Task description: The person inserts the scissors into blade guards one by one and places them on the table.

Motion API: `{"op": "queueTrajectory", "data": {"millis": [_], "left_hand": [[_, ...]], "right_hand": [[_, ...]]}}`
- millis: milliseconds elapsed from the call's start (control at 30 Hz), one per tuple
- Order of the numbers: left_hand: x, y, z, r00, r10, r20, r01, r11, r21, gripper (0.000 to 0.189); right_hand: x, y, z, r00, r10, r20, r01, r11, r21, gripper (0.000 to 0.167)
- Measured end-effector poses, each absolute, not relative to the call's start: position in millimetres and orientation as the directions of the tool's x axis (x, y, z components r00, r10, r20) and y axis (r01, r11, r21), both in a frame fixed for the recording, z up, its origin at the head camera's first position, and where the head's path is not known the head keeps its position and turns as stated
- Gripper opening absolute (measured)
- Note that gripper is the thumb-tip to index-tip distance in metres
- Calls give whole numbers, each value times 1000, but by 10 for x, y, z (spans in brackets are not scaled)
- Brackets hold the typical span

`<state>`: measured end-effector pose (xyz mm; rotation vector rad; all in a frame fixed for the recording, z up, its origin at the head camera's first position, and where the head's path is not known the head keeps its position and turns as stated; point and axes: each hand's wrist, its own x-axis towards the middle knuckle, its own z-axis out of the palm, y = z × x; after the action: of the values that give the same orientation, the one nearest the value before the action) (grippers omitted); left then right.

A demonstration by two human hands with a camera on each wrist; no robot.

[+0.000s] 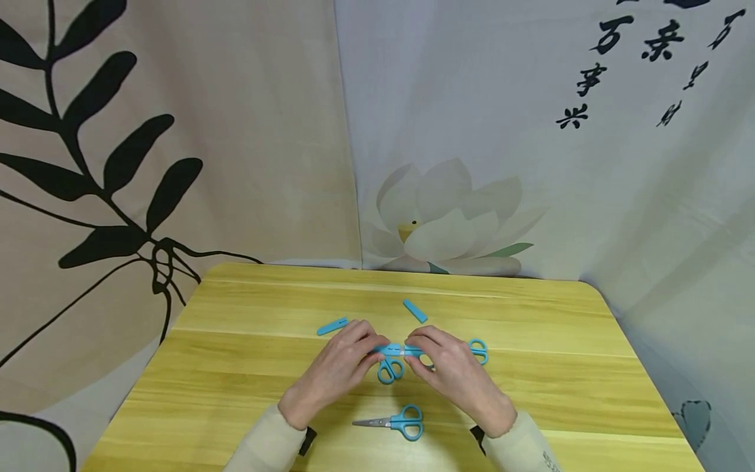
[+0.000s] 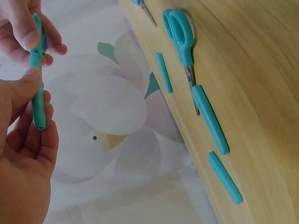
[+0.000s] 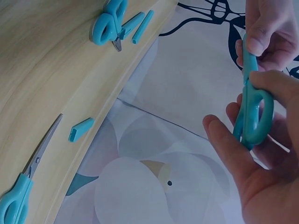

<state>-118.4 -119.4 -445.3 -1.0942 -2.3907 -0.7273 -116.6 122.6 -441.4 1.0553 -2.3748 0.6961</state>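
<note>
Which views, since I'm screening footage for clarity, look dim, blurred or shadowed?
Head view: brightest, warm yellow table, faint soft shadows near the closest scissors; left wrist view: dimmer, muted, left hand free of obvious motion blur; right wrist view: also dim, table darkening toward the upper left, right hand clearly outlined.

Counter (image 1: 590, 393) w/ lt. yellow wood grain, rounded far corners, is under L hand (image 1: 337, 366) & R hand (image 1: 457, 373). Beyond & left of L hand hangs beige cloth (image 1: 265, 131) w/ big blk. leafy plant print (image 1: 138, 152). Beyond R hand: whitish cloth (image 1: 472, 92), pale lotus print (image 1: 451, 229) w/ yellow ctr. & green bits straight past it, blk. characters (image 1: 663, 40) higher, to its right. Grey heart print (image 1: 695, 421) well right of R hand, past counter edge.
</note>
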Motion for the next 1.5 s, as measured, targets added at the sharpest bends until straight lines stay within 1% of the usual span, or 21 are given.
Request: {"op": "queueTrajectory", "data": {"millis": [267, 433, 600, 767, 867, 1033, 1267, 1500], "left_hand": [[-1178, -1194, -4460, -619, 568, 543, 773, 564, 291, 14], [-1168, -1198, -4453, -625, 573, 530, 769, 569, 291, 15], [-1158, -1195, -4455, -663, 557, 500, 737, 601, 309, 16], [-1147, -1194, -4492, -691, 528, 494, 710, 622, 330, 19], [-1142, -1190, -4507, -688, 517, 508, 712, 618, 335, 18], [-1140, -1182, -4502, -666, 512, 542, 730, 597, 333, 14], [-1143, -1179, -4502, -637, 522, 568, 752, 581, 310, 14], [-1141, -1179, -4497, -627, 528, 572, 759, 580, 296, 15]], "right_hand": [[-1159, 1213, -4404, -608, -549, 574, -770, 585, -256, 22], [-1157, 1214, -4402, -619, -552, 559, -761, 598, -252, 24], [-1167, 1226, -4426, -630, -546, 552, -749, 616, -244, 27], [-1162, 1222, -4445, -648, -531, 545, -735, 622, -268, 30], [-1154, 1211, -4451, -652, -523, 549, -733, 621, -277, 27], [-1142, 1201, -4445, -646, -514, 564, -734, 620, -276, 25], [-1134, 1193, -4428, -641, -516, 567, -737, 621, -267, 24], [-1131, 1187, -4427, -638, -519, 569, -740, 619, -264, 23]]}}
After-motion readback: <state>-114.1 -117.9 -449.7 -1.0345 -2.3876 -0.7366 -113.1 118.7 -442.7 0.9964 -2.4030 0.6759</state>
